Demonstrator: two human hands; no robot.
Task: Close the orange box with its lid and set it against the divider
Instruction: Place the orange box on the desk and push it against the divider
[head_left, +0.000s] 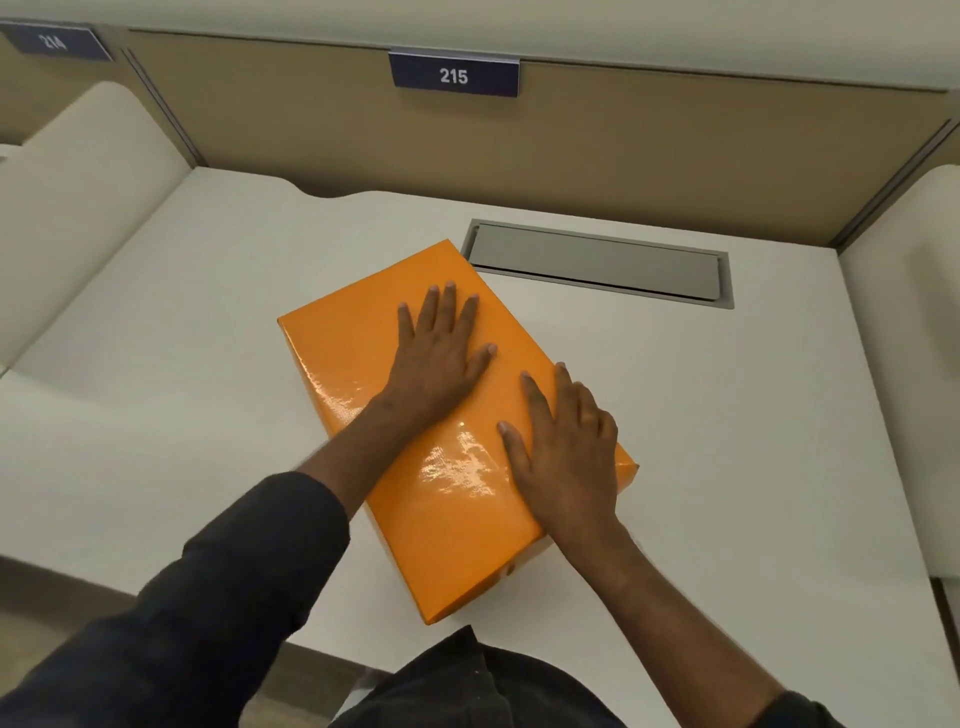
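Observation:
A glossy orange box (358, 364) lies on the white desk (727, 415), turned at an angle, with its lid seated on top. My left hand (441, 356) lies flat on the far half of the lid, fingers spread. Flat on the near right part of the lid is my right hand (566, 452), its outer fingers reaching over the right edge. The tan divider (623, 145) stands along the back of the desk, apart from the box.
A grey cable-tray flap (597, 265) is set into the desk just behind the box's far corner. A sign reading 215 (454, 75) hangs on the divider. Cream side panels (78, 182) bound the desk left and right. The desk's front edge runs close to my body.

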